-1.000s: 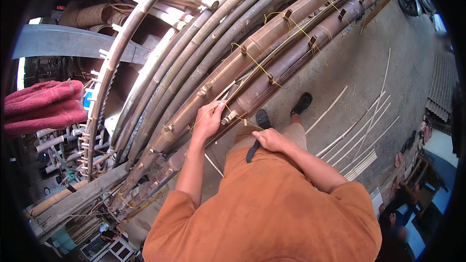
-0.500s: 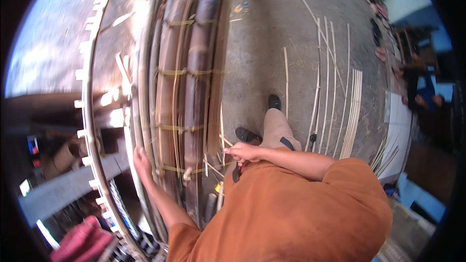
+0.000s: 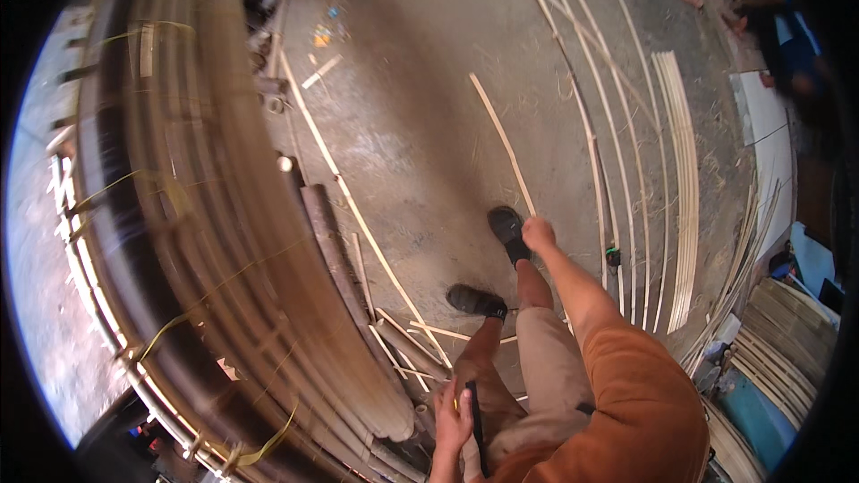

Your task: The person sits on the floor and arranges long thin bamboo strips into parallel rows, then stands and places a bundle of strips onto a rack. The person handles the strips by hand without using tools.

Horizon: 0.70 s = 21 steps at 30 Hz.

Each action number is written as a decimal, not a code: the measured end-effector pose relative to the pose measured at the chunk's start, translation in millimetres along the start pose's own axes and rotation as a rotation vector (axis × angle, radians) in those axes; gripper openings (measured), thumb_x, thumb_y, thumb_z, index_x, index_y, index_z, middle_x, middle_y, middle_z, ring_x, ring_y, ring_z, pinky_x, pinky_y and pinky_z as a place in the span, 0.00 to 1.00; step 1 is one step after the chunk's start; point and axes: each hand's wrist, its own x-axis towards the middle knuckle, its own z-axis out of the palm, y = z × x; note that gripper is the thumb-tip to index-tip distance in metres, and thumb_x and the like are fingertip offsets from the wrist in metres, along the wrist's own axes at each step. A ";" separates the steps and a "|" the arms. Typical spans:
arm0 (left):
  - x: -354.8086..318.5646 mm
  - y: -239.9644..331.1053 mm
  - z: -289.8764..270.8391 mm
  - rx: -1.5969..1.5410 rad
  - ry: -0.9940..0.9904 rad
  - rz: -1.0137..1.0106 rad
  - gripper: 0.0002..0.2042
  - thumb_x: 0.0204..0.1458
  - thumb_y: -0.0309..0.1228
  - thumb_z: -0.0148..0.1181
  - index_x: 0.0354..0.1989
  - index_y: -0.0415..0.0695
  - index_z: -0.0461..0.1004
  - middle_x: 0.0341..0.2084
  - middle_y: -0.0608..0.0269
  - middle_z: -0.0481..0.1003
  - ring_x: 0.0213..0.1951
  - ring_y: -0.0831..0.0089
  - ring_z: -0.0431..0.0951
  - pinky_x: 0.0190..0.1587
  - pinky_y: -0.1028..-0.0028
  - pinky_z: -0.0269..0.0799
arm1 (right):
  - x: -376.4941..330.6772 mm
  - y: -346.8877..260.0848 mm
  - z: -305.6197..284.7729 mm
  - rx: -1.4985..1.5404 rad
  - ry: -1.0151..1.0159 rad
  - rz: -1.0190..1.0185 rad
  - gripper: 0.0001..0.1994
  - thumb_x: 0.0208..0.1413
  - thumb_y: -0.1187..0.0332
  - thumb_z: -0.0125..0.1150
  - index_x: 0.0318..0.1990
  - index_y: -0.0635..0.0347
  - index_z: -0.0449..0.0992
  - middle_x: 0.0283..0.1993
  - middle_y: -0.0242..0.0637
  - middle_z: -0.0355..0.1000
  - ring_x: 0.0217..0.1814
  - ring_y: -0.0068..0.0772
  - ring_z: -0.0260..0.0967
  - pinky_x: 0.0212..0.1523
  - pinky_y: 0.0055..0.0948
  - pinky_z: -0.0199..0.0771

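My right hand (image 3: 538, 234) reaches down by my dark shoe, closed around the near end of a single pale bamboo strip (image 3: 501, 130). That strip slants away across the floor to the upper left. My left hand (image 3: 452, 416) is low in front of my body with its fingers curled. A small yellow bit shows between them, and a narrow dark piece (image 3: 475, 420) runs beside the thumb. What exactly the left hand holds is not clear. On my left lies a big lengthwise bundle of brown bamboo poles and split lengths (image 3: 224, 215), bound with yellow ties.
Several long pale strips (image 3: 617, 125) lie on the concrete floor to the right, beside a flat row of strips (image 3: 677, 188). A small black-and-green object (image 3: 613, 256) rests among them. Cut bamboo pieces (image 3: 403, 349) are scattered by my feet. More strips (image 3: 778, 349) are stacked at lower right.
My view has swung toward the right. My left hand has left the poles and come in front of my body. My right hand has moved from my waist down to the bamboo strip.
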 end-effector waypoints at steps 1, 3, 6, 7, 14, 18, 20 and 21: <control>13.7 -14.4 19.3 0.083 -0.021 -0.023 0.23 0.67 0.39 0.52 0.63 0.34 0.68 0.55 0.36 0.70 0.59 0.43 0.69 0.63 0.57 0.65 | 31.4 18.3 16.6 0.008 0.032 0.046 0.08 0.56 0.65 0.60 0.38 0.54 0.82 0.42 0.47 0.80 0.46 0.57 0.78 0.48 0.51 0.78; 37.9 -38.9 43.6 0.013 0.014 -0.179 0.25 0.69 0.43 0.48 0.63 0.33 0.68 0.57 0.37 0.69 0.59 0.45 0.69 0.64 0.57 0.63 | 90.0 34.6 42.0 0.033 0.033 0.120 0.09 0.57 0.64 0.60 0.40 0.55 0.82 0.42 0.48 0.80 0.46 0.58 0.78 0.48 0.52 0.78; 69.1 -97.5 69.2 0.002 0.161 -0.339 0.27 0.71 0.46 0.43 0.63 0.32 0.67 0.57 0.38 0.70 0.58 0.50 0.71 0.62 0.59 0.65 | 146.5 54.9 89.0 0.008 0.041 0.265 0.11 0.59 0.62 0.60 0.45 0.57 0.78 0.43 0.52 0.79 0.47 0.59 0.77 0.49 0.54 0.77; 77.6 -109.0 74.4 -0.051 0.203 -0.409 0.27 0.71 0.46 0.42 0.63 0.32 0.67 0.56 0.39 0.71 0.58 0.51 0.71 0.62 0.60 0.65 | 158.0 61.5 105.2 -0.009 0.065 0.307 0.12 0.60 0.61 0.60 0.46 0.58 0.77 0.43 0.53 0.79 0.48 0.60 0.77 0.50 0.55 0.77; 118.4 -95.8 73.4 -0.132 0.263 -0.457 0.27 0.70 0.49 0.43 0.62 0.37 0.69 0.53 0.45 0.74 0.54 0.56 0.75 0.58 0.60 0.70 | 170.1 112.0 157.2 0.017 0.075 0.206 0.13 0.61 0.61 0.61 0.45 0.59 0.69 0.47 0.56 0.74 0.50 0.64 0.73 0.49 0.58 0.73; 89.3 -71.6 68.8 -0.117 0.263 -0.422 0.25 0.69 0.49 0.45 0.62 0.42 0.70 0.52 0.47 0.76 0.54 0.55 0.76 0.58 0.60 0.70 | 119.1 55.6 101.7 0.129 0.240 -0.079 0.08 0.66 0.66 0.54 0.46 0.59 0.67 0.43 0.55 0.73 0.47 0.64 0.72 0.45 0.58 0.72; 69.7 -52.1 59.6 -0.108 0.230 -0.398 0.24 0.69 0.50 0.46 0.62 0.44 0.71 0.51 0.48 0.76 0.54 0.54 0.76 0.57 0.59 0.70 | 75.6 7.1 20.9 0.251 0.242 -0.144 0.08 0.68 0.65 0.51 0.47 0.58 0.67 0.39 0.53 0.75 0.44 0.64 0.74 0.41 0.56 0.73; 62.0 -43.4 50.7 -0.103 0.198 -0.366 0.24 0.69 0.50 0.46 0.62 0.46 0.71 0.51 0.48 0.77 0.53 0.54 0.76 0.57 0.59 0.70 | 51.9 -16.2 -34.8 0.308 0.215 -0.153 0.09 0.69 0.63 0.50 0.47 0.57 0.68 0.37 0.51 0.77 0.42 0.65 0.74 0.40 0.56 0.73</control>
